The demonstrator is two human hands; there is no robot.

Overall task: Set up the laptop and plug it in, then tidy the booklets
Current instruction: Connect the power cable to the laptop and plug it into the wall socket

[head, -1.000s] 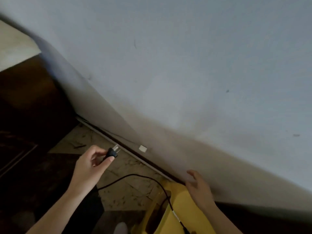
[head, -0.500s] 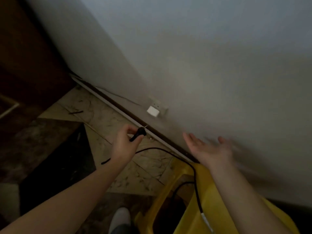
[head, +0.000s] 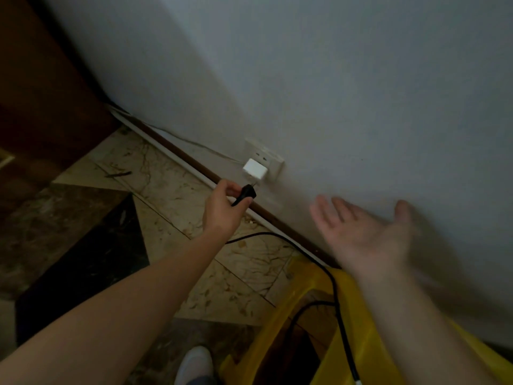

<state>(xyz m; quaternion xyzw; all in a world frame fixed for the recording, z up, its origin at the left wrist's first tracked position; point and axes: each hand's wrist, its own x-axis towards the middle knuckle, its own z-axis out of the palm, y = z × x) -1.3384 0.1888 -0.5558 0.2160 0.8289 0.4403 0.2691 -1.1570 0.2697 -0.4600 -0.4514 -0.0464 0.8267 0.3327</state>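
Observation:
My left hand (head: 222,211) pinches a black power plug (head: 246,193), its prongs pointing up at the white wall socket (head: 270,159) just above. A white adapter (head: 254,168) sits plugged into the socket's lower part. The plug's black cable (head: 313,257) runs down to the right over a yellow stool. My right hand (head: 358,234) is open, palm up, near the wall to the right of the socket, holding nothing. The laptop and booklets are out of view.
A yellow plastic stool (head: 358,340) stands at the bottom right against the wall. A brown skirting strip (head: 177,147) runs along the wall's base above marbled floor tiles (head: 166,190). Dark wooden furniture (head: 41,93) is at left. A white shoe (head: 194,362) shows at the bottom.
The view has swung down and closer to the socket. My left hand carried the plug up to just below the socket. My right hand left the stool's edge and opened beside the wall.

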